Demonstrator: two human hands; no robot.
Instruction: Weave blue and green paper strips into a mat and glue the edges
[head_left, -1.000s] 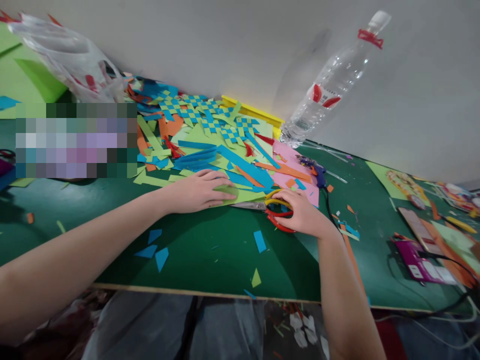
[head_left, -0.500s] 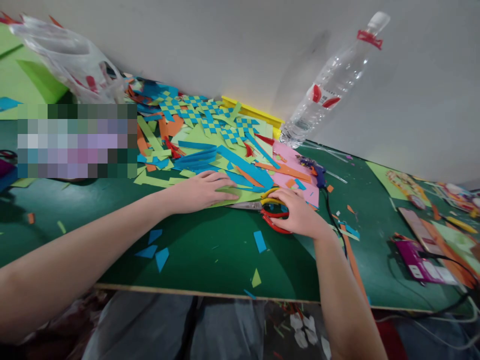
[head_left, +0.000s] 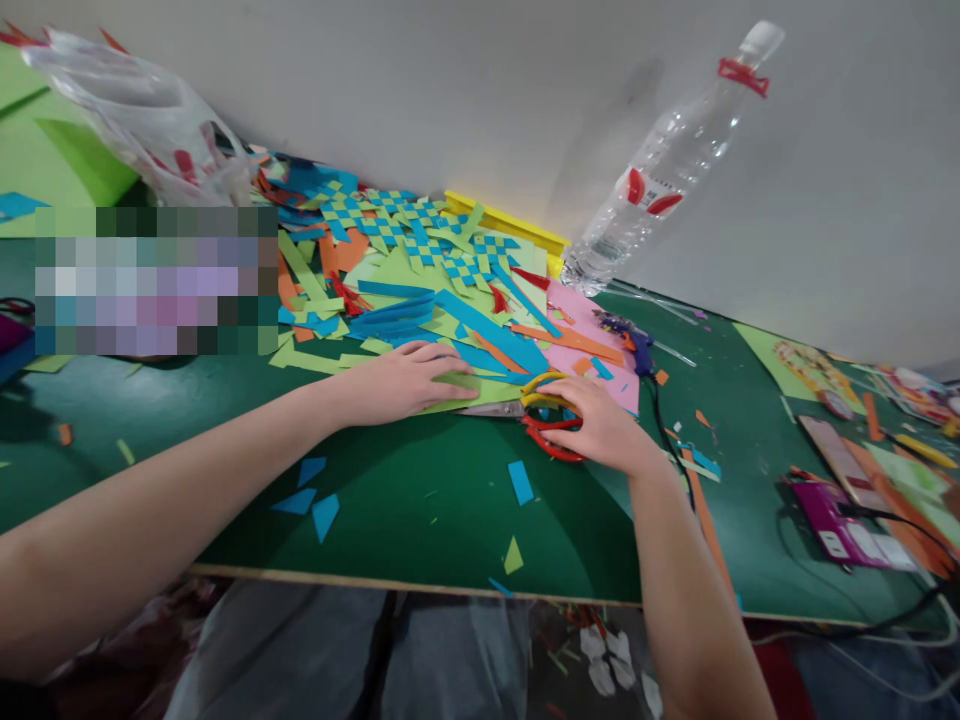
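My left hand point(head_left: 412, 383) lies flat with fingers stretched out, pressing on light green paper point(head_left: 495, 388) at the middle of the green table. In my right hand point(head_left: 596, 412) is a pair of scissors point(head_left: 551, 424) with one yellow and one red handle. Their blades point left along the paper's near edge, close to my left fingertips; part of the blades is hidden by the paper. Behind my hands lie blue paper strips point(head_left: 487, 325) and several woven blue-and-green checkered pieces point(head_left: 461, 268).
A clear plastic bottle point(head_left: 660, 170) leans at the wall. A glue gun point(head_left: 641, 345) with a black cable lies on pink paper point(head_left: 600, 360). Right are a phone point(head_left: 836, 455) and a purple box point(head_left: 840, 525). A plastic bag point(head_left: 150, 110) stands back left, and paper scraps point(head_left: 326, 515) lie in front.
The scissors' handles have drawn slightly closer together in my right hand. My left hand stays in place on the green paper.
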